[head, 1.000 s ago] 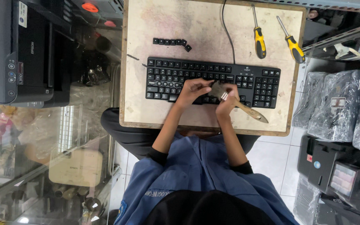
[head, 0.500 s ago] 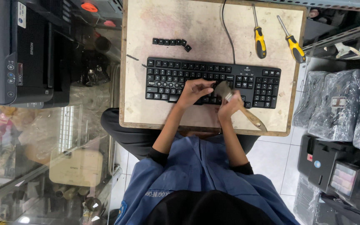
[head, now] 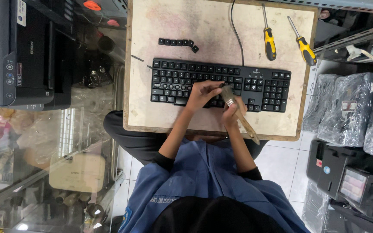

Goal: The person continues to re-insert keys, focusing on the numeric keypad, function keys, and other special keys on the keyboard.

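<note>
while the camera looked straight down, a black printer (head: 18,56) stood at the far left, well apart from the worn wooden table (head: 160,116). on that table a short row of loose black keycaps (head: 178,42) lay just beyond the black keyboard (head: 186,82), whose cable ran off the far edge. the left hand (head: 201,93) rested on the middle of the keyboard with fingers curled down onto the keys; whether it pinched a key or only pressed could not be told. just beside it, the right hand (head: 231,113) was closed around a paintbrush (head: 237,113), gripping near the metal band, the bristles touching the keys next to the left hand and the wooden handle sticking back past the table's near edge. further right, two yellow-handled screwdrivers (head: 269,43) lay near the far corner, apart from the keyboard, and plastic-wrapped bundles (head: 346,112) sat off the table at the right.

the brush seemed light and stiff in the handle, soft at the tip, so a hold close to the band probably gave the best control. the keyboard looked light and rigid but likely to slide, so a flat hand on its body suited it. the loose keycaps appeared tiny, slick and easy to scatter.
</note>
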